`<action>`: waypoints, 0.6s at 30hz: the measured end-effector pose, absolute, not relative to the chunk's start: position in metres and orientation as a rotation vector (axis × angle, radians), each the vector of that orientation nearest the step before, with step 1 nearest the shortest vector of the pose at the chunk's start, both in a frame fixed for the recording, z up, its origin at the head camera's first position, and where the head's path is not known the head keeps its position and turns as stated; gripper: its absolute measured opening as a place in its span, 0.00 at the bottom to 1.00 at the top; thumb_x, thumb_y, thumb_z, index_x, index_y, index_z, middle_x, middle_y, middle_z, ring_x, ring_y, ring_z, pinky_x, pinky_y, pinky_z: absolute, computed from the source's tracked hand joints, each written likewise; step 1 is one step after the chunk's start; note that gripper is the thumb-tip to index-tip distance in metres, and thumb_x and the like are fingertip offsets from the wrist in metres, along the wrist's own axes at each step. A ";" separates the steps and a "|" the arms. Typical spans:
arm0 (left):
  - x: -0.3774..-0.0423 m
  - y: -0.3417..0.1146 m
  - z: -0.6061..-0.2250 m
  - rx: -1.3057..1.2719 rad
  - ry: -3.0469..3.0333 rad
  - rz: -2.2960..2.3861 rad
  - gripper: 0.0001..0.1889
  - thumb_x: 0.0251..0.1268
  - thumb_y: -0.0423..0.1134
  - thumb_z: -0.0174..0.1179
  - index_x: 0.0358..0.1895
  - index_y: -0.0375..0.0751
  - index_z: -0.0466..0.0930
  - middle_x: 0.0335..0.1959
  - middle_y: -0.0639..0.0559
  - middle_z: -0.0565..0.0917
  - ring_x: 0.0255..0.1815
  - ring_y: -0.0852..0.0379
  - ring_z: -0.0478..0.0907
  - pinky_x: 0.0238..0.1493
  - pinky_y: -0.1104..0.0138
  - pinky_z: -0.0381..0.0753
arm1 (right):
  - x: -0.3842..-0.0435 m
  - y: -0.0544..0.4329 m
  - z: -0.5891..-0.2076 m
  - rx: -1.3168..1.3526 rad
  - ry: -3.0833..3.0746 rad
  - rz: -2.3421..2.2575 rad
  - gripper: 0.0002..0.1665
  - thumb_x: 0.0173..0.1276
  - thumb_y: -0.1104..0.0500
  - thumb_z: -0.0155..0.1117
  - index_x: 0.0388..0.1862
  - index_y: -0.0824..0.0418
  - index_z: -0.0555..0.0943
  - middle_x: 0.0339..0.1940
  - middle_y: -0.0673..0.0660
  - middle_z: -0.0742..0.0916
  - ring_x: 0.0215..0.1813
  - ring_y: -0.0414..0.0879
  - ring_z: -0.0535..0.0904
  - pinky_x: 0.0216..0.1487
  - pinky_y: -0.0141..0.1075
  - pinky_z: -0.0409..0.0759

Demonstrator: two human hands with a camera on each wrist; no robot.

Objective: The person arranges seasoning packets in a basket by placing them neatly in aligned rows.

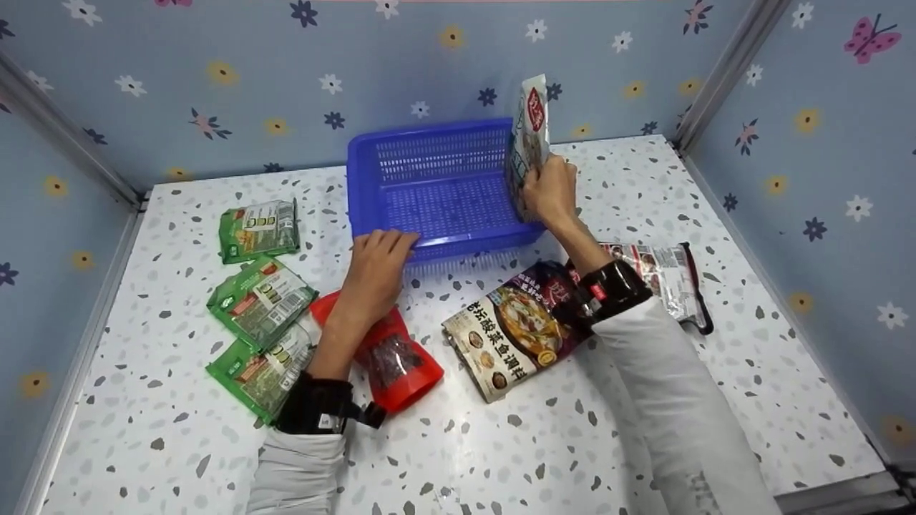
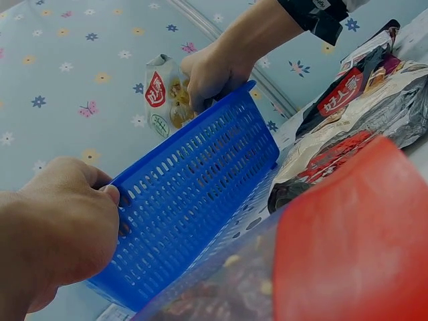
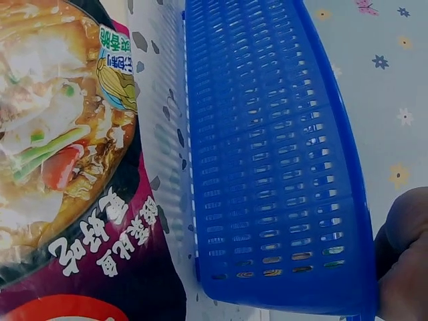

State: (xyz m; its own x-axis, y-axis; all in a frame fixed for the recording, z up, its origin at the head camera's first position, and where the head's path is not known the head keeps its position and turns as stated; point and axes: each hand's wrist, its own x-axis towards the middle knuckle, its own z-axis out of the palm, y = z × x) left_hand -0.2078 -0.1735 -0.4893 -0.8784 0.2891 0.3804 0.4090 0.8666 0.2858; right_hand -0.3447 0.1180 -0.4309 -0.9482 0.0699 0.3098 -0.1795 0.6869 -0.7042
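A blue plastic basket [image 1: 429, 133] with slotted walls stands at the back of the table. My left hand [image 1: 378, 275] holds its front left rim, fingers over the edge and thumb against the outer wall in the left wrist view. At the basket's right end, my right hand [image 1: 554, 192] grips a pale food packet [image 1: 531, 121] with a red label. This packet stands upright on edge, its lower part inside the basket along the right wall. Part of the packet's front is hidden behind the fingers.
Three green packets [image 1: 261, 297] lie at the left. A red pouch [image 1: 397, 365] with a clear window sits under the left forearm. A purple and cream seasoning bag [image 1: 494, 340] and a silvery packet [image 1: 662, 275] lie near the right forearm. Flowered panels [image 1: 401, 57] enclose the table.
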 end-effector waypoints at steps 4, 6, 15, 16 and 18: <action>-0.207 -0.175 -0.489 -0.520 -2.717 -0.516 0.19 0.92 0.39 0.51 0.73 0.37 0.81 0.62 0.36 0.89 0.64 0.35 0.82 0.69 0.42 0.77 | -0.344 0.120 -0.428 0.087 -2.611 1.159 0.24 0.80 0.67 0.58 0.66 0.81 0.84 0.59 0.77 0.92 0.61 0.65 0.93 0.63 0.58 0.92; -0.205 -0.177 -0.489 -0.510 -2.715 -0.512 0.19 0.92 0.38 0.52 0.73 0.37 0.81 0.62 0.36 0.89 0.64 0.35 0.82 0.68 0.42 0.77 | -0.345 0.120 -0.427 0.098 -2.617 1.183 0.24 0.79 0.66 0.59 0.67 0.80 0.83 0.61 0.76 0.92 0.63 0.65 0.93 0.65 0.57 0.92; -0.207 -0.175 -0.487 -0.536 -2.716 -0.490 0.18 0.92 0.39 0.51 0.72 0.38 0.81 0.62 0.39 0.89 0.64 0.36 0.82 0.69 0.44 0.77 | -0.346 0.130 -0.428 0.041 -2.582 1.205 0.22 0.77 0.64 0.62 0.62 0.78 0.86 0.56 0.75 0.94 0.57 0.64 0.93 0.59 0.58 0.91; -0.207 -0.175 -0.487 -0.535 -2.725 -0.492 0.18 0.92 0.39 0.51 0.73 0.38 0.81 0.63 0.39 0.89 0.65 0.36 0.82 0.69 0.44 0.77 | -0.346 0.130 -0.429 0.040 -2.579 1.206 0.23 0.77 0.64 0.62 0.63 0.78 0.86 0.57 0.75 0.93 0.58 0.65 0.93 0.60 0.58 0.91; -0.204 -0.176 -0.488 -0.521 -2.745 -0.491 0.18 0.92 0.39 0.52 0.73 0.38 0.81 0.64 0.39 0.89 0.66 0.37 0.82 0.70 0.44 0.77 | -0.345 0.128 -0.431 0.045 -2.575 1.218 0.24 0.76 0.63 0.64 0.64 0.78 0.86 0.58 0.75 0.93 0.60 0.66 0.93 0.62 0.59 0.91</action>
State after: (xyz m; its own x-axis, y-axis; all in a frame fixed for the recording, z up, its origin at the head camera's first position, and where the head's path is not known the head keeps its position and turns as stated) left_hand -0.2045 -0.1764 -0.4878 -0.8882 0.2950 0.3524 0.3989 0.8756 0.2724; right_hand -0.3448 0.1283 -0.4314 -0.9569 0.0954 0.2744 -0.1516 0.6419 -0.7517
